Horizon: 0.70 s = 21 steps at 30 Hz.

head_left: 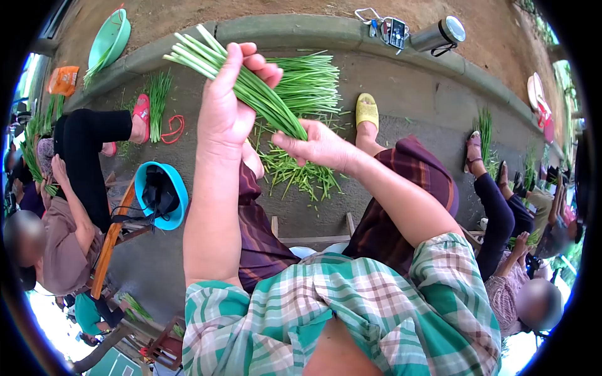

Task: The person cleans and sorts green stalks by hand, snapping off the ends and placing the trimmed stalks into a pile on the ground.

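A bundle of long green stems (266, 99), pale at the upper-left ends, lies slantwise across both hands in front of me. My left hand (226, 103) is closed around its middle, with the thumb over it and the fingers behind. At the lower right end, my right hand (318, 147) grips the stem tips between thumb and fingers. Behind the bundle, a pile of similar stems (310, 81) lies on the ground. Short green cuttings (301, 174) are scattered below the hands, partly hidden by the right hand.
A blue basin (178, 210) holding something black stands at left by a wooden bench (113, 241). Along the curb (282, 28) are a metal flask (433, 36) and a phone (396, 32). People sit on both sides, with stems near their feet.
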{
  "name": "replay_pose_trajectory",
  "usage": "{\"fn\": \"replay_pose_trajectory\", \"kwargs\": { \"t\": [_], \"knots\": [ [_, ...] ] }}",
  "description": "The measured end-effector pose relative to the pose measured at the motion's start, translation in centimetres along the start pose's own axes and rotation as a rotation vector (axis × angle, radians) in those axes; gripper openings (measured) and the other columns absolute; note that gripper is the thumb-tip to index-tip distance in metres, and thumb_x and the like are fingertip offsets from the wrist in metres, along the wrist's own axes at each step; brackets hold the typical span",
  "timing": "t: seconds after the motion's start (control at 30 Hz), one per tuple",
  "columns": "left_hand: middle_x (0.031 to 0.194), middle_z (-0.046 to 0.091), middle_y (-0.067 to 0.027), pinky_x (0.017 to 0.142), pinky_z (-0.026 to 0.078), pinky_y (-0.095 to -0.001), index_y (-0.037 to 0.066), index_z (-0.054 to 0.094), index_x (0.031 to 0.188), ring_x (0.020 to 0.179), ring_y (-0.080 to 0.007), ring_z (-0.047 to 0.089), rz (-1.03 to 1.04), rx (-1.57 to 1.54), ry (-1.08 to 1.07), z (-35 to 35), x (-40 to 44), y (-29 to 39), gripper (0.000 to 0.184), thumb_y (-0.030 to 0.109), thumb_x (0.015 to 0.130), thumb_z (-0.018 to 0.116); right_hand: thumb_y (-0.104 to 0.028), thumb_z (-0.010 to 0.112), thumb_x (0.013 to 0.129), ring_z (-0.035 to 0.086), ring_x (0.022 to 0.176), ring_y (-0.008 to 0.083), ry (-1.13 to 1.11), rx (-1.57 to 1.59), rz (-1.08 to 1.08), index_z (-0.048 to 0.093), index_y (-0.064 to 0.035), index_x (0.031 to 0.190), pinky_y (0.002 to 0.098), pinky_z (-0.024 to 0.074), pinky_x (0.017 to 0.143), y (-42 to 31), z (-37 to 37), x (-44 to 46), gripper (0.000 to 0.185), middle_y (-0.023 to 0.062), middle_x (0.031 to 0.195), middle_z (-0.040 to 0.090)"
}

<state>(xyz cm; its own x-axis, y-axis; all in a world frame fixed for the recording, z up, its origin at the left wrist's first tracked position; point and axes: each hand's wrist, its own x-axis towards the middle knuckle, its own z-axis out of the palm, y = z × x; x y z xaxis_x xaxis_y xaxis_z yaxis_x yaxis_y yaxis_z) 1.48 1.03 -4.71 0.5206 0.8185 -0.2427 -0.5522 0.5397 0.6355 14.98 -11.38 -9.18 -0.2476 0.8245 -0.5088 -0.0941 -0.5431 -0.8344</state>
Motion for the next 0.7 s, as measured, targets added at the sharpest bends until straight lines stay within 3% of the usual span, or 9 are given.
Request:
{"fn": "replay_pose_trajectory", "kwargs": {
  "t": [0.03, 0.1, 0.17, 0.23, 0.3, 0.37, 0.6, 0.63, 0.7],
  "knots": [
    [0.076, 0.059, -0.0011, 0.076, 0.055, -0.0361, 0.002, 0.059, 0.103, 0.067, -0.0123, 0.059, 0.027, 0.007, 0.025, 0.4, -0.1, 0.5, 0.027, 0.029, 0.097, 0.058, -0.042, 0.065, 0.090, 0.054, 0.059, 0.0075, 0.021, -0.026, 0.044, 0.063, -0.0031, 0.105, 0.0254, 0.0471, 0.055, 1.5, -0.1, 0.1, 0.042, 0.0001, 0.074, 0.061],
    [0.069, 0.049, 0.0028, 0.065, 0.049, -0.0308, 0.002, 0.058, 0.104, 0.058, -0.0085, 0.046, 0.064, 0.029, 0.038, -0.2, 0.1, 1.6, 0.027, 0.028, 0.097, 0.059, -0.038, 0.067, 0.088, 0.057, 0.061, 0.0106, 0.063, -0.256, 0.086, 0.064, -0.0031, 0.104, 0.0280, 0.0483, 0.057, 5.2, -0.9, 0.7, 0.039, 0.0014, 0.074, 0.061],
    [0.064, 0.045, 0.0047, 0.059, 0.044, -0.0273, 0.002, 0.061, 0.102, 0.053, -0.0062, 0.040, 0.081, 0.164, 0.154, -0.1, 0.0, 2.3, 0.028, 0.029, 0.095, 0.062, -0.037, 0.063, 0.092, 0.053, 0.056, 0.0076, 0.049, -0.301, 0.140, 0.065, -0.0035, 0.096, 0.0256, 0.0438, 0.053, 12.3, -3.8, 2.4, 0.034, -0.0020, 0.063, 0.056],
    [0.062, 0.040, 0.0072, 0.056, 0.040, -0.0234, 0.002, 0.061, 0.103, 0.052, -0.0039, 0.037, 0.102, 0.443, 0.272, 0.8, -0.5, 2.4, 0.028, 0.029, 0.096, 0.060, -0.033, 0.063, 0.091, 0.059, 0.060, 0.0119, 0.180, -0.499, 0.408, 0.069, -0.0039, 0.092, 0.0282, 0.0478, 0.057, 14.7, -5.8, 3.2, 0.030, 0.0026, 0.065, 0.062],
    [0.060, 0.040, 0.0078, 0.053, 0.038, -0.0228, 0.001, 0.064, 0.101, 0.051, -0.0030, 0.036, 0.161, 0.697, 0.339, 1.6, -0.7, 2.0, 0.029, 0.029, 0.096, 0.061, -0.030, 0.063, 0.088, 0.067, 0.068, 0.0203, 0.270, -0.744, 0.371, 0.070, -0.0045, 0.088, 0.0344, 0.0527, 0.064, 17.2, -8.4, 4.3, 0.027, 0.0091, 0.071, 0.069],
    [0.059, 0.040, 0.0079, 0.051, 0.037, -0.0219, 0.000, 0.064, 0.099, 0.050, -0.0029, 0.035, 0.172, 0.703, 0.345, 2.4, -1.1, 1.6, 0.029, 0.029, 0.096, 0.060, -0.030, 0.062, 0.082, 0.068, 0.079, 0.0339, 0.525, -0.800, 0.177, 0.071, -0.0053, 0.083, 0.0424, 0.0544, 0.077, 19.7, -10.5, 5.4, 0.026, 0.0176, 0.083, 0.070],
    [0.058, 0.044, 0.0070, 0.048, 0.036, -0.0204, 0.001, 0.066, 0.094, 0.049, -0.0018, 0.037, 0.066, 0.614, 0.300, 3.1, -2.2, 0.9, 0.028, 0.028, 0.096, 0.060, -0.025, 0.060, 0.084, 0.063, 0.090, 0.0354, 0.792, -0.913, -0.035, 0.070, -0.0116, 0.087, 0.0449, 0.0514, 0.081, 15.6, -15.3, 12.2, 0.016, 0.0167, 0.096, 0.065],
    [0.058, 0.044, 0.0070, 0.048, 0.036, -0.0204, 0.001, 0.066, 0.094, 0.049, -0.0018, 0.037, 0.066, 0.622, 0.305, 3.2, -2.3, 0.8, 0.028, 0.028, 0.096, 0.060, -0.022, 0.065, 0.083, 0.065, 0.082, 0.0325, 0.831, -1.000, -0.139, 0.071, -0.0100, 0.087, 0.0429, 0.0523, 0.075, 15.3, -16.0, 13.4, 0.014, 0.0137, 0.085, 0.066],
    [0.058, 0.044, 0.0067, 0.047, 0.037, -0.0203, 0.001, 0.066, 0.095, 0.049, -0.0017, 0.038, 0.033, 0.554, 0.304, 3.2, -2.5, 0.7, 0.026, 0.026, 0.097, 0.059, -0.022, 0.061, 0.084, 0.061, 0.096, 0.0309, 0.801, -1.006, -0.104, 0.070, -0.0146, 0.088, 0.0433, 0.0510, 0.082, 14.0, -16.8, 15.1, 0.013, 0.0117, 0.097, 0.063]
  ]
}}
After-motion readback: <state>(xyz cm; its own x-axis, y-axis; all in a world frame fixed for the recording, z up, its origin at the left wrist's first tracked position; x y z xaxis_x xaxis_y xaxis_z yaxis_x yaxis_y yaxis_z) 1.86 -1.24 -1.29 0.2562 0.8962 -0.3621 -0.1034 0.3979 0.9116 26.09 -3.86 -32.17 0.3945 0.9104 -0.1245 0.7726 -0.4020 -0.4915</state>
